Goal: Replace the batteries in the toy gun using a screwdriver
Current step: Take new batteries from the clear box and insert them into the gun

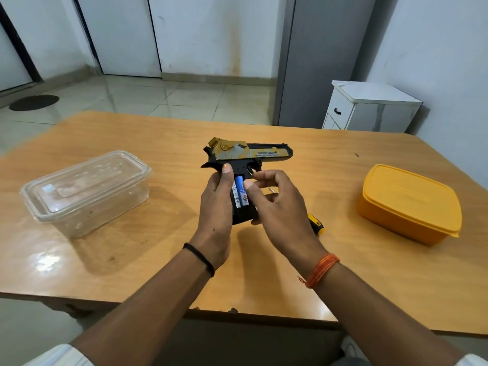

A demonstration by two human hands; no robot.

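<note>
A black and yellow toy gun (250,154) is held above the wooden table (163,233), barrel pointing right, grip toward me. My left hand (215,207) wraps the grip, thumb up on its side. The grip's battery compartment is open and shows two blue and white batteries (240,192) side by side. My right hand (277,207) has its thumb tip pressed on the right battery, fingers curled behind the grip. A screwdriver with a yellow and black handle (315,223) lies on the table, mostly hidden under my right hand.
A clear plastic container (87,191) with its lid on stands at the left. A yellow lidded container (409,204) stands at the right. A white cabinet (369,107) is on the floor beyond the table's far right corner.
</note>
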